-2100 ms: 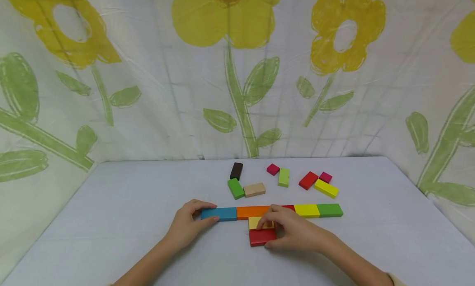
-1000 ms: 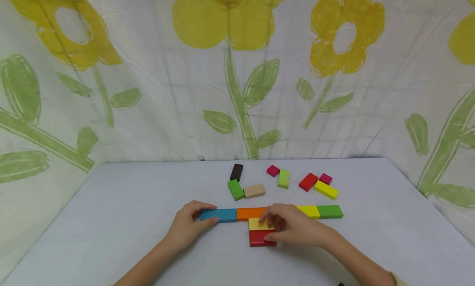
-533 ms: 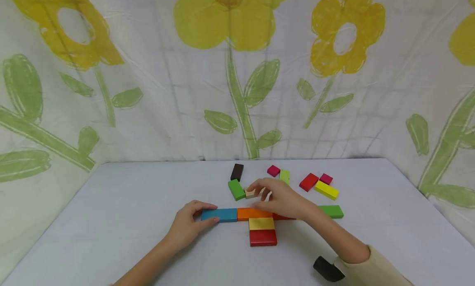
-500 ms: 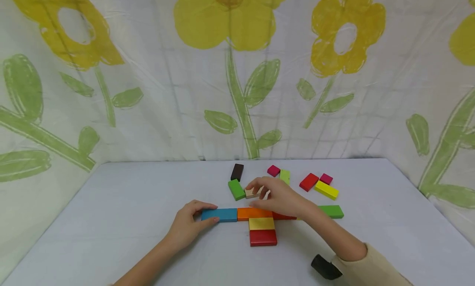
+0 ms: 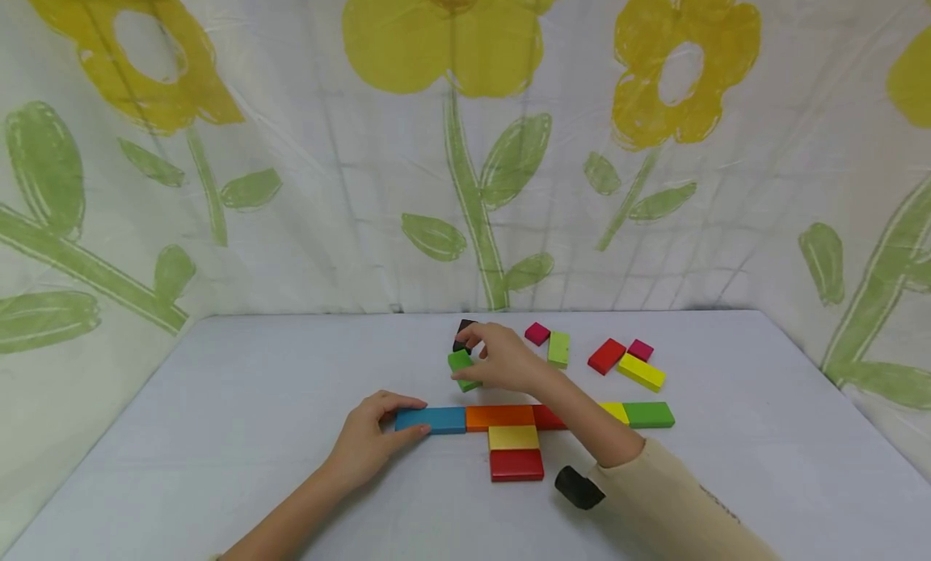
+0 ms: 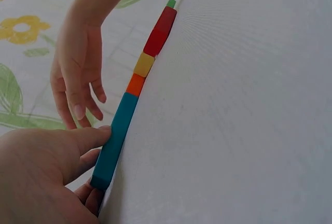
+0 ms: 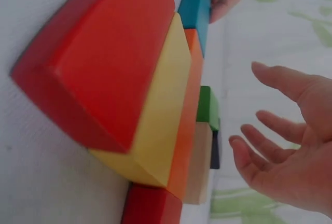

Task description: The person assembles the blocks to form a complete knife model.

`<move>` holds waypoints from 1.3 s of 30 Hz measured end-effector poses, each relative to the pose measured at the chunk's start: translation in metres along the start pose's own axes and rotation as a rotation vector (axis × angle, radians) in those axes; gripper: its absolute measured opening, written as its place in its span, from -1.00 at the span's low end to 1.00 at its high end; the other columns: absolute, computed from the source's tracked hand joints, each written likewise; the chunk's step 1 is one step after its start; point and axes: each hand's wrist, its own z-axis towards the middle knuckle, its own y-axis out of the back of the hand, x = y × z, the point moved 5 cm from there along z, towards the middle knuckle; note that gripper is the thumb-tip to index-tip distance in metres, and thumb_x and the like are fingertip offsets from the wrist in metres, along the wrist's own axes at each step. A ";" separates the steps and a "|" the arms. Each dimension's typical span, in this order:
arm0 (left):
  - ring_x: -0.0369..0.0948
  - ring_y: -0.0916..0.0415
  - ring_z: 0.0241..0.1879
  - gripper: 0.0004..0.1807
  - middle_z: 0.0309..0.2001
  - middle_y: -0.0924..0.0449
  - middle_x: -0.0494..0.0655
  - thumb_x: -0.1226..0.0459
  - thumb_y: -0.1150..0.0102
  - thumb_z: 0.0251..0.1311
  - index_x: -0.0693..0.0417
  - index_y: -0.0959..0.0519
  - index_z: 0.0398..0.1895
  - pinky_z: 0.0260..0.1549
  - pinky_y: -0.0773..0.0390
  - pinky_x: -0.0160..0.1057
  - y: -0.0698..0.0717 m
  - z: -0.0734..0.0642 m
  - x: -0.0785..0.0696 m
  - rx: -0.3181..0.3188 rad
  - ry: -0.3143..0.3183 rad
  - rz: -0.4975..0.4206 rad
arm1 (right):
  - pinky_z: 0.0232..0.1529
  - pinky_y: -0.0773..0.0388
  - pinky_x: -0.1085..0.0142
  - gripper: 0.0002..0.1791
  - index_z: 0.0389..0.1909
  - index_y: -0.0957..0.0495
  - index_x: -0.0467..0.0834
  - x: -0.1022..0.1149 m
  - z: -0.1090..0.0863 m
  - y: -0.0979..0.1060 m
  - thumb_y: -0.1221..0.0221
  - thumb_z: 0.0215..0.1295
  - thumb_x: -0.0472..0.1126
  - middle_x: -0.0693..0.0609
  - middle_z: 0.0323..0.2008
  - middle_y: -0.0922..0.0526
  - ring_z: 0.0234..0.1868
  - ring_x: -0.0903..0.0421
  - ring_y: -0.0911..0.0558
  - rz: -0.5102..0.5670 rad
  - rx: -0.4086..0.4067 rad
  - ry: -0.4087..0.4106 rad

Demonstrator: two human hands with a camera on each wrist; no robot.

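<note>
My left hand grips the left end of a long blue block, thumb at its near side and fingers at the far side. To its right in the same row lie orange, red, yellow and green blocks. A pale yellow block and a red block extend from the orange one toward me. Above a loose green block hovers my right hand, thumb and fingers spread, holding nothing. A plain wooden block, hidden by that hand in the head view, shows in the right wrist view.
Behind the row lie a dark brown block, a small magenta block and a lime block. Further right are a red block, another magenta block and a yellow block. A flower-print curtain stands behind the table.
My right hand has left the pale yellow and red blocks, passed over the wooden block and moved left and away to above the loose green block. The left hand stays on the blue block.
</note>
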 end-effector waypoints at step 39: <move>-0.21 -0.54 0.03 -0.74 -0.08 -0.68 -0.17 0.20 -0.54 0.21 -0.07 -0.81 -0.03 0.12 -0.53 -0.18 0.001 0.000 0.001 0.011 0.007 -0.015 | 0.15 -0.64 0.16 -0.60 0.13 -0.69 -0.29 -0.006 0.026 -0.022 -0.41 0.26 -0.36 -0.14 0.01 -0.72 0.06 -0.03 -0.63 0.029 0.007 -0.019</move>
